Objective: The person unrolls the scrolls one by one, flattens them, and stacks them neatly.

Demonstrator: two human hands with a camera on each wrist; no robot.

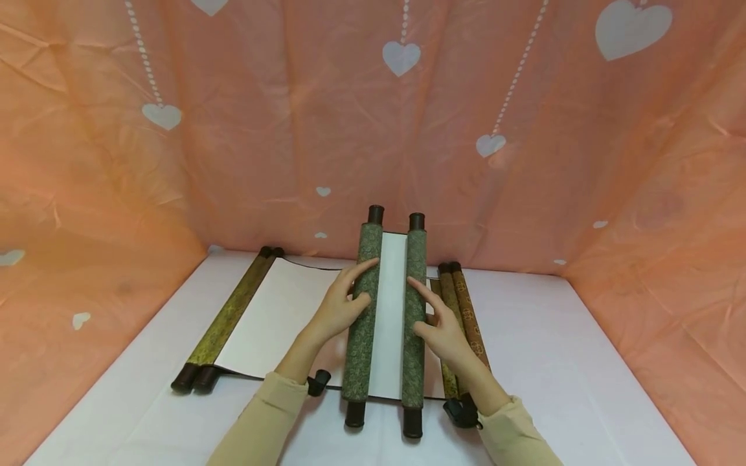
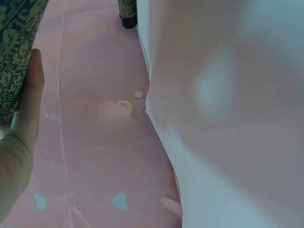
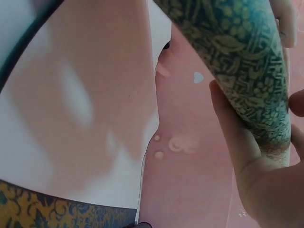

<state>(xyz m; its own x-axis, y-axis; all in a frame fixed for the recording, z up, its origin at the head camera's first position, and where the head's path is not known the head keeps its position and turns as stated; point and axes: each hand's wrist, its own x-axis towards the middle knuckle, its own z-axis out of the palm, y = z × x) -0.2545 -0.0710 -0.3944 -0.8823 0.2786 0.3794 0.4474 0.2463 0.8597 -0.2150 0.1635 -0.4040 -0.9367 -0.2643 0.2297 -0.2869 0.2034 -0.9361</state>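
A scroll with two green patterned rolls and dark end knobs is held up, partly unrolled, with a white strip of paper (image 1: pixel 388 323) between the rolls. My left hand (image 1: pixel 337 307) grips the left roll (image 1: pixel 358 369), thumb and index finger showing on its front. On the other side my right hand (image 1: pixel 447 333) holds the right roll (image 1: pixel 413 382) between thumb and fingers; the right wrist view shows the fingers wrapped around this patterned roll (image 3: pixel 237 57). Behind and below lies a second scroll, spread open, its white sheet (image 1: pixel 280 317) partly hidden by the green one.
The spread scroll has yellow-green rolls (image 1: pixel 230 317) at its left end and another at the right. Beside that stands an orange-brown patterned roll (image 1: pixel 466 304). All lie on a white tabletop (image 1: pixel 542 362), enclosed by a pink-orange curtain (image 1: pixel 350 129) with hearts.
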